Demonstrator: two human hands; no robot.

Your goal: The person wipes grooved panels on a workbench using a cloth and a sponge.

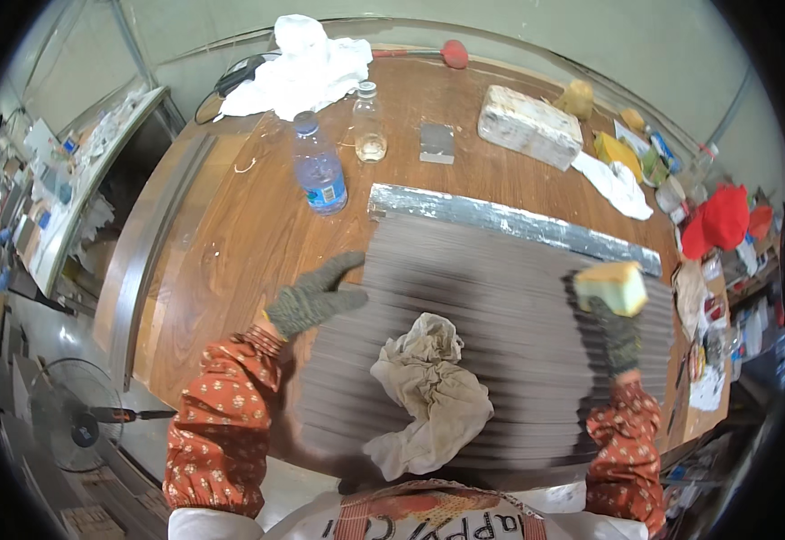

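A dark grey-brown, streaked panel (518,387) lies flat on the wooden table in front of me. My right hand (616,335), in a dark knit glove, grips a pale yellow sponge block (616,286) near the panel's right side. At the panel's left edge rests my left hand (313,295), gloved too, its thumb and fingers apart and nothing in it. Between my hands a crumpled beige cloth (433,391) lies on the panel. Along the panel's far edge runs a paint-smeared metal bar (509,220). My fingers' far side on the sponge is partly hidden.
Beyond the panel stand a blue-labelled plastic bottle (319,171), a clear bottle (369,126), a small grey block (437,142) and a whitish brick-shaped block (530,126). White cloth (307,67) lies at the back. A red cap (717,220) is at right, a fan (77,414) at left.
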